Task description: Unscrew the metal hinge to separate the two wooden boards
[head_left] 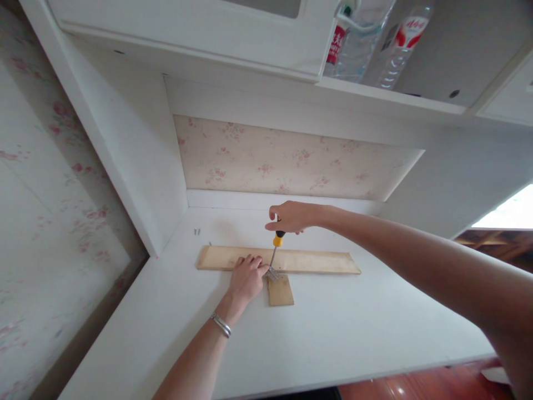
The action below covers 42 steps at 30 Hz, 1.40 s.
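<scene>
My right hand (289, 216) is closed around the black-and-yellow handle of a screwdriver (277, 241). The screwdriver stands slightly tilted, its tip down at a small metal plate, probably a hinge (273, 273), where a long wooden board (316, 261) meets a small square wooden piece (281, 291). Pressing on the long board is my left hand (249, 276), its fingers bent over the wood and its thumb side close against the metal plate. A silver bracelet circles the left wrist. Any screw under the tip is too small to make out.
A few loose screws (197, 231) lie on the white desktop (333, 333) behind the board's left end. White side panels and an overhead cabinet (200, 33) enclose the work area. Clear plastic bottles (400, 44) stand on the upper right shelf.
</scene>
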Tool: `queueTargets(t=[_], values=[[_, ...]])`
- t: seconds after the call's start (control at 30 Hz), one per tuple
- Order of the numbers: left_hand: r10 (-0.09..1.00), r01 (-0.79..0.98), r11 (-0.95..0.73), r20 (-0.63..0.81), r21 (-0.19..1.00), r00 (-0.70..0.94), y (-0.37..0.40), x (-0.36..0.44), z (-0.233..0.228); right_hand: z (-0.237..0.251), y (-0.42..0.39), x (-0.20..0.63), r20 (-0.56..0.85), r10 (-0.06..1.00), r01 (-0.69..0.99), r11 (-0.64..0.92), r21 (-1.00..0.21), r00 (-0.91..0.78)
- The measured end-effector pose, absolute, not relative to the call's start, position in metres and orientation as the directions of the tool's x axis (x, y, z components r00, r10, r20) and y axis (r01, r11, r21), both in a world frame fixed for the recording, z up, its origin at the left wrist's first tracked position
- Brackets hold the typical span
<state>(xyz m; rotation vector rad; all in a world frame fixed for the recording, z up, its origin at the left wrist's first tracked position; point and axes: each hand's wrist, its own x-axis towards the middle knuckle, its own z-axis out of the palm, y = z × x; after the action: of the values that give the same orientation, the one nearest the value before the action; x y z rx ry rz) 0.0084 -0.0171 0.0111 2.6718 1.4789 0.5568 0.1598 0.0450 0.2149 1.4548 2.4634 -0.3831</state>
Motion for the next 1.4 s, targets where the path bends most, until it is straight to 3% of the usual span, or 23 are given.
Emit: queueTargets(t=[0.2, 0.37, 0.53, 0.7, 0.83, 1.0, 1.13, 1.2, 1.33, 1.4], values=[[0.835, 0.817, -0.536, 0.279, 0.211, 0.475, -0.0182, 0.0078, 0.0123, 0.2124, 0.0468, 0.1595, -0.235, 0.714, 0.743, 0.667, -0.058, -0.659], [0.832, 0.816, -0.538, 0.285, 0.209, 0.476, -0.0184, 0.0073, 0.0131, 0.2119, 0.0467, 0.1583, -0.262, 0.803, 0.83, 0.557, 0.008, -0.536], [0.822, 0.806, -0.554, 0.291, 0.208, 0.489, -0.0182, 0.0071, 0.0143, 0.2131, 0.0449, 0.1572, -0.183, 0.686, 0.701, 0.713, -0.022, -0.704], [0.841, 0.829, -0.525, 0.269, 0.194, 0.469, -0.0187, 0.0089, 0.015, 0.2134, 0.0446, 0.1563, -0.273, 0.796, 0.83, 0.558, -0.016, -0.54], [0.829, 0.824, -0.538, 0.289, 0.175, 0.479, -0.0185, 0.0092, 0.0135, 0.2155, 0.044, 0.1574, -0.268, 0.708, 0.749, 0.656, -0.093, -0.654], [0.817, 0.814, -0.553, 0.306, 0.176, 0.489, -0.017, 0.0093, 0.0104, 0.2167, 0.0423, 0.1563, -0.311, 0.781, 0.833, 0.547, -0.077, -0.542], [0.807, 0.809, -0.565, 0.316, 0.166, 0.499, -0.0162, 0.0092, 0.0091, 0.2156, 0.0427, 0.1566, -0.256, 0.704, 0.743, 0.661, -0.104, -0.662], [0.804, 0.807, -0.568, 0.317, 0.16, 0.503, -0.016, 0.009, 0.009, 0.2135, 0.0442, 0.1573, -0.226, 0.7, 0.727, 0.683, -0.062, -0.677], [0.805, 0.811, -0.566, 0.314, 0.148, 0.504, -0.0156, 0.0092, 0.0095, 0.209, 0.0468, 0.1582, -0.178, 0.817, 0.822, 0.566, 0.067, -0.548], [0.804, 0.811, -0.567, 0.311, 0.144, 0.507, -0.0153, 0.0093, 0.0095, 0.2085, 0.0467, 0.1582, -0.152, 0.78, 0.782, 0.621, 0.059, -0.607]])
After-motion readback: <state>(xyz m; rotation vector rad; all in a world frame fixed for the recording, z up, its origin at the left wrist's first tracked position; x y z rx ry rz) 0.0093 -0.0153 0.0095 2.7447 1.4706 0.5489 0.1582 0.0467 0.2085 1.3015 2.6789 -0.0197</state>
